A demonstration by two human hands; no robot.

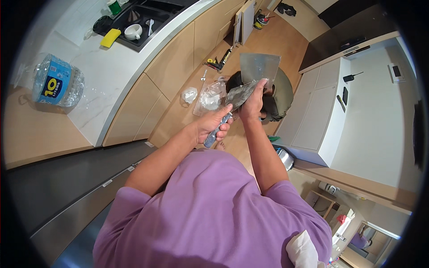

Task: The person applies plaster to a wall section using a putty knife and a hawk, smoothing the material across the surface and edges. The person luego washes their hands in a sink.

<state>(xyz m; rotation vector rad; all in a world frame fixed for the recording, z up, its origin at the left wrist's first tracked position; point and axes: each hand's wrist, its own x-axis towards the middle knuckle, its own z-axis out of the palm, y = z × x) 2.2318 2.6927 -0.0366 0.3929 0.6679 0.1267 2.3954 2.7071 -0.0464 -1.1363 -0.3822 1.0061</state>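
In front of my chest, my left hand (215, 127) is closed round the blue-grey handle of a putty knife (240, 94), whose blade is smeared with grey. My right hand (253, 102) grips a wide, flat, translucent-grey scraper plate (260, 64), thumb along its lower edge. The putty knife's blade meets the plate's lower side beside my right hand; whether they press together I cannot tell. The right fingers are partly hidden. Just beyond the tools a person in olive clothing (282, 96) crouches on the floor, partly covered by the plate.
On the floor lie a plastic bag with white material (210, 99), a white crumpled bundle (189, 94) and a caulking gun (225, 58). Left is a counter (100, 96) with a large water bottle (58, 82), yellow sponge (111, 38) and dark sink (154, 38). White cabinets (308, 107) stand right.
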